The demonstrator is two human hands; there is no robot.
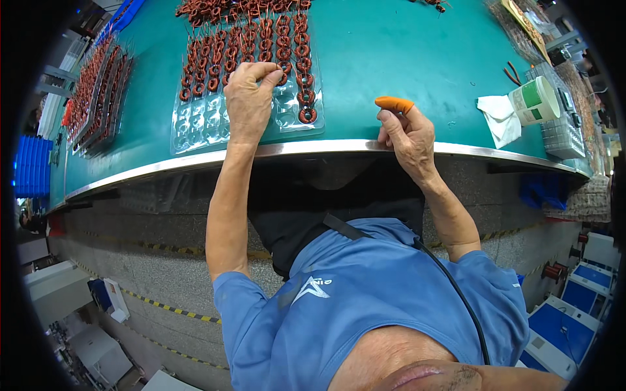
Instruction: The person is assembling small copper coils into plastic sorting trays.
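Note:
A clear plastic tray (202,124) holds rows of copper-wound ring coils (304,81) with thin wire leads; its near left pockets hold none. Over the tray, my left hand (249,104) is closed in a pinch, thumb and index fingertips meeting at a ring coil (282,77) in one of the rows. My right hand (411,137) is at the table's near edge, right of the tray, its fingers curled in. An orange finger cover (394,103) sits on its index finger. I see nothing held in it.
More loose coils (222,10) are heaped behind the tray. Upright trays of coils (101,98) stand at the left. To the right are a white and green cup (536,101), a white cloth (501,117), red-handled pliers (512,73) and a clear partitioned box (562,133). The green table (378,52) has a metal edge.

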